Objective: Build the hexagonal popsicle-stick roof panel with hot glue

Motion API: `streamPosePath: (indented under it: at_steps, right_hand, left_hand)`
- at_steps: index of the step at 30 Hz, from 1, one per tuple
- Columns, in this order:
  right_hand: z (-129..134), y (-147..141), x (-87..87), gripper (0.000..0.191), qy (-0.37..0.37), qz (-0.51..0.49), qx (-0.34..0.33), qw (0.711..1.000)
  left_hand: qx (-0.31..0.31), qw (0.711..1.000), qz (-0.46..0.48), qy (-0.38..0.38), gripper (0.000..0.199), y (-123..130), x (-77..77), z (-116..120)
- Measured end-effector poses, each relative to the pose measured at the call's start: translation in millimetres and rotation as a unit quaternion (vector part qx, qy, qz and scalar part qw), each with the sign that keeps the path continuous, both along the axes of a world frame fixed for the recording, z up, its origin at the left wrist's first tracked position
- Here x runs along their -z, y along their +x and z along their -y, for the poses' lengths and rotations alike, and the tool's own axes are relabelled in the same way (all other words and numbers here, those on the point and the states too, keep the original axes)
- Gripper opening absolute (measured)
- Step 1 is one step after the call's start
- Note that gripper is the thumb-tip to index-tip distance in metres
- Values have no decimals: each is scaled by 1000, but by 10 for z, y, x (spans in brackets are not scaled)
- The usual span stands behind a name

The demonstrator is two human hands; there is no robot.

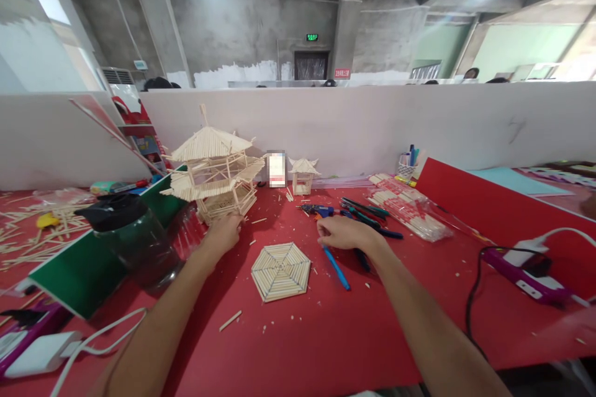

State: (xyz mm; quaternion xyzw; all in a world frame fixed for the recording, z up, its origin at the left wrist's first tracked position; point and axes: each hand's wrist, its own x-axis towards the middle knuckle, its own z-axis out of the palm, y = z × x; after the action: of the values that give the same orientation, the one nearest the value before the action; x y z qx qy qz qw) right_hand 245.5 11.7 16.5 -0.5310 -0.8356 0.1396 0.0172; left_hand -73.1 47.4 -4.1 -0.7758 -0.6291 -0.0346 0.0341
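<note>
A large pagoda model of pale wooden sticks (pixel 212 167) stands at the back left. My left hand (pixel 226 231) is at its lower front edge, fingers closed against the base; the exact grip is partly hidden. Flat on the table between my hands lies a many-sided stick panel (pixel 281 273) with dark lines running out from its centre. My right hand (pixel 347 232) is curled beside a blue glue gun (pixel 321 210) and above a blue pen (pixel 337 268). What its fingers hold, if anything, cannot be made out.
A small stick pavilion (pixel 303 177) stands at the back. Pliers-like tools (pixel 365 214) and bagged sticks (pixel 410 208) lie right. A dark bottle (pixel 135 242) leans by the green divider (pixel 79 273) at left. Power strips (pixel 531 279) with cables lie at both sides. Stick scraps are scattered about.
</note>
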Motion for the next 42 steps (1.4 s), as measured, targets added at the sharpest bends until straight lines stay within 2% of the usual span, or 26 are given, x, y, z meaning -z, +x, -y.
streamPosePath:
  at_steps: [7,11,14,17,21,23,25,27,29,30,31,32,33,37,39,42]
  right_hand:
    - [-49,-154,171,13,81,-60,-18,995]
    - [-38,-355,285,32,125,-133,-88,979]
    - [-21,-520,350,24,127,-139,-126,974]
    - [-24,-614,403,17,131,-126,-139,974]
    - [-38,-639,436,17,134,-131,-141,972]
    - [-42,-634,417,18,130,-132,-138,973]
    - [-59,-597,361,17,129,-136,-128,974]
    - [-107,-478,265,16,135,-147,-95,975]
    - [-188,-235,150,18,150,-157,-19,976]
    - [-236,-65,99,20,163,-156,31,974]
    - [-285,132,58,21,180,-148,113,966]
    - [-329,347,33,22,187,-129,208,951]
    - [-366,569,26,24,195,-117,267,936]
    - [-427,1307,174,36,176,-75,418,888]
    - [-437,1492,299,35,155,-60,461,872]
    - [-479,1568,451,32,141,-48,485,862]
  left_hand:
    - [-38,999,-5,-7,31,-13,-12,18]
    - [-46,999,-5,-5,34,13,-34,48]
    - [-28,999,1,19,31,63,-61,63]
    - [56,996,50,41,23,154,-86,87]
    - [222,961,155,-56,31,296,-70,154]
    - [265,945,166,-93,31,346,-42,183]
    - [281,940,160,-110,27,371,-20,192]
    - [273,944,148,-112,25,372,-14,181]
    - [254,953,133,-101,26,355,-23,158]
    - [245,957,125,-93,26,345,-29,146]
    - [235,961,117,-83,26,334,-34,135]
    - [225,965,108,-74,26,324,-38,127]
    - [214,970,96,-66,25,314,-40,121]
    - [175,982,56,-53,23,261,-51,110]
    - [158,985,51,-54,23,222,-57,103]
    - [151,985,47,-72,22,199,-42,112]
